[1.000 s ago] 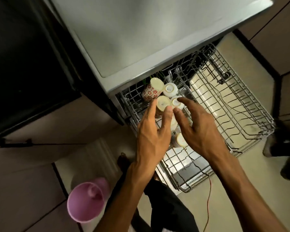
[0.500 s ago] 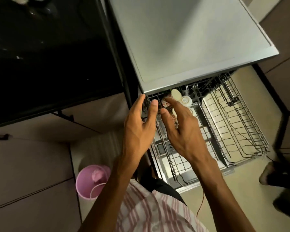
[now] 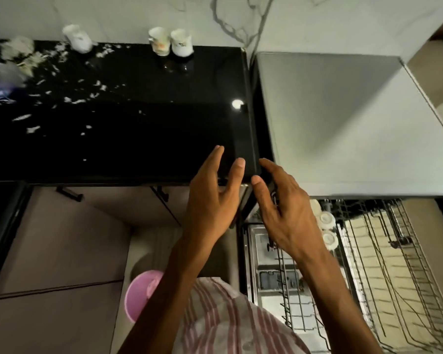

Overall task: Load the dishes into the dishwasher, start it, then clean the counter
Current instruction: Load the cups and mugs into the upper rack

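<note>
Left hand (image 3: 210, 200): hovering in front of the counter's front edge, fingers spread and nearly straight, holding nothing.
Right hand (image 3: 287, 213): hovering just beside the left one, at the corner where counter meets dishwasher; fingers loosely bent and apart, gripping nothing.
Black counter (image 3: 143, 118): lying across the upper left; pale scraps (image 3: 62, 98) are littering its left half, thickest toward the far left corner.
Blurred object (image 3: 0, 80): sitting at the far left edge of the counter, blue and clear; cannot tell what it is.
Single cup (image 3: 77, 38): standing at the back of the counter against the marble wall (image 3: 241, 19), well apart from the other two; contents not visible.
Pair of cups (image 3: 170, 42): standing touching or almost touching farther right along the back edge; contents not visible.
Pink bucket (image 3: 141, 292): sitting on the floor below the counter, partly hidden behind the left forearm; inside is not readable.
Striped shirt (image 3: 228, 320): showing at bottom centre.
Dishwasher (image 3: 343, 123): standing right of the counter, grey top panel facing the camera.
Lower rack (image 3: 394, 277): standing pulled out under the panel; three white upturned cups (image 3: 326, 221) are sitting at its rear left, just right of the right hand; the remaining wire rows are holding nothing visible.
</note>
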`<state>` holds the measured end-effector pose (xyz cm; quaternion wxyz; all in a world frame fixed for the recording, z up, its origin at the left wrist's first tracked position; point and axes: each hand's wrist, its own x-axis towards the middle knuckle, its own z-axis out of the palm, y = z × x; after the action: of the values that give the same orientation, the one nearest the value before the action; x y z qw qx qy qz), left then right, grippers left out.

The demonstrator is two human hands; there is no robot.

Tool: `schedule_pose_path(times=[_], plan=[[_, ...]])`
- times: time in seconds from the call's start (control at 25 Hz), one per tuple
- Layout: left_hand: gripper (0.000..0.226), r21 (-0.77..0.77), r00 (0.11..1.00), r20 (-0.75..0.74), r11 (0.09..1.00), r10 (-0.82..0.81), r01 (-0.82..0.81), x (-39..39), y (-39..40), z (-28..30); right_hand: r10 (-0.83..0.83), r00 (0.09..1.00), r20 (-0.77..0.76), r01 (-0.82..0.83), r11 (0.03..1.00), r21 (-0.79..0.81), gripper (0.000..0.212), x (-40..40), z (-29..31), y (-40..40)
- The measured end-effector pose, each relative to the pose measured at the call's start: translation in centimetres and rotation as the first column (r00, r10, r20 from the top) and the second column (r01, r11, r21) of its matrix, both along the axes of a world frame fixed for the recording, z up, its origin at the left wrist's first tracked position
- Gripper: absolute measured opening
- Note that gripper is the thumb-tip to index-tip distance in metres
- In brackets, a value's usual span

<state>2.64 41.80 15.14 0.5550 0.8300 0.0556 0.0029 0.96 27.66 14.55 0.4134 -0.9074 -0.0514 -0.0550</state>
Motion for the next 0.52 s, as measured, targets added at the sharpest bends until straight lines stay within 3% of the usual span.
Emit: schedule_pose_path(times=[0.24,0.52], plan=[[0.068,-0.024,0.990,0.066,0.992,0.122,-0.120,2.7,4.9,1.1,0.152,0.988,0.000,-0.152,0.988,0.009,0.052,3.9,0.4,4.8],[0.064,-0.007,0.977,0.090,0.981,0.194,-0.195,5.2,9.3,1.3,0.212,0.976,0.044,-0.212,0.977,0.004,0.055,7.6,0.8,9.3]])
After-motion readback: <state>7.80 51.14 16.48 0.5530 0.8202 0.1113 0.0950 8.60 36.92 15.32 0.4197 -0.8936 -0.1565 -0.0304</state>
